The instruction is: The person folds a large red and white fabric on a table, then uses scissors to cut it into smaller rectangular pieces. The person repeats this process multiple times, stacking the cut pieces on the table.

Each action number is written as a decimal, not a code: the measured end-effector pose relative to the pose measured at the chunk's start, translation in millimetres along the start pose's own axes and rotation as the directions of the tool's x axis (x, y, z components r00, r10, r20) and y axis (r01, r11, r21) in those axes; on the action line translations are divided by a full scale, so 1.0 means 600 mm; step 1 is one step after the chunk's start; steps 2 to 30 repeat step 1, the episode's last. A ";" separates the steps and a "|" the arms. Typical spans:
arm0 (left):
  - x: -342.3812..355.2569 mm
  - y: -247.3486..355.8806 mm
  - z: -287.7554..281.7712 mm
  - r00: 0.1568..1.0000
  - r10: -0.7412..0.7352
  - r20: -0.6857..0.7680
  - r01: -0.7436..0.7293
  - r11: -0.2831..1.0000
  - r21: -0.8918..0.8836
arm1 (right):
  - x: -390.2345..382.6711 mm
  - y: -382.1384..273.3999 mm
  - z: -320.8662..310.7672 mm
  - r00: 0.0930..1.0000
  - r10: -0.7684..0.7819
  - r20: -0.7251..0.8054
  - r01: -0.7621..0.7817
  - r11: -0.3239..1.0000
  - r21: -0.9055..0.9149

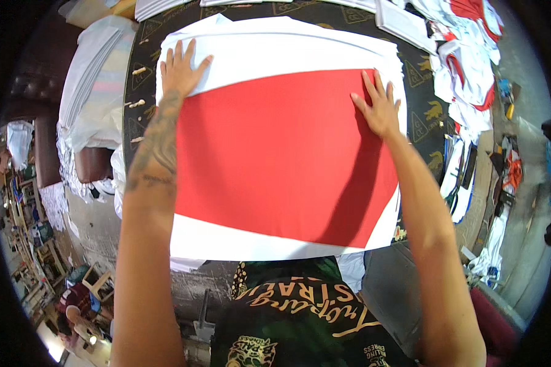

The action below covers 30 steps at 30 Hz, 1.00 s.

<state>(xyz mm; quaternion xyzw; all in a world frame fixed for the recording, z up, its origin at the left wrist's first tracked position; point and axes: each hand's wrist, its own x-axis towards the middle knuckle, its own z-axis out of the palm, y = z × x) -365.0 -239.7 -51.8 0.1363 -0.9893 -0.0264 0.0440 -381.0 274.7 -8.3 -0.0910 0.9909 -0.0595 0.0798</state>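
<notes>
A large red and white fabric sheet [275,153] lies spread before me, its red band between white borders, on top of other white fabric layers [288,27]. My left hand [182,70] rests flat with fingers spread on the white part, near the far left corner. On the far right, my right hand [379,107] lies with fingers apart over the red part's edge, the fingertips reaching its far corner. Neither hand grips anything. The near edge of the sheet hangs close to my dark printed shirt [300,306].
The fabric lies on a dark patterned table [419,131]. Folded white stacks stand at left [95,73] and far right [404,27]. Loose white and red cloth [468,61] is heaped at right. Small pale clips [138,103] line the table's left edge. A person [73,306] is at lower left.
</notes>
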 end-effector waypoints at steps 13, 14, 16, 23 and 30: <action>0.044 -0.007 -0.020 0.986 -0.021 0.165 0.032 0.998 -0.061 | 0.039 0.010 -0.032 0.994 0.000 0.109 -0.011 0.995 0.100; 0.044 -0.007 -0.020 0.986 -0.021 0.165 0.032 0.998 -0.061 | 0.039 0.010 -0.032 0.994 0.000 0.109 -0.011 0.995 0.100; 0.044 -0.007 -0.020 0.986 -0.021 0.165 0.032 0.998 -0.061 | 0.039 0.010 -0.032 0.994 0.000 0.109 -0.011 0.995 0.100; 0.044 -0.007 -0.020 0.986 -0.021 0.165 0.032 0.998 -0.061 | 0.039 0.010 -0.032 0.994 0.000 0.109 -0.011 0.995 0.100; 0.044 -0.007 -0.020 0.986 -0.021 0.165 0.032 0.998 -0.061 | 0.039 0.010 -0.032 0.994 0.000 0.109 -0.011 0.995 0.100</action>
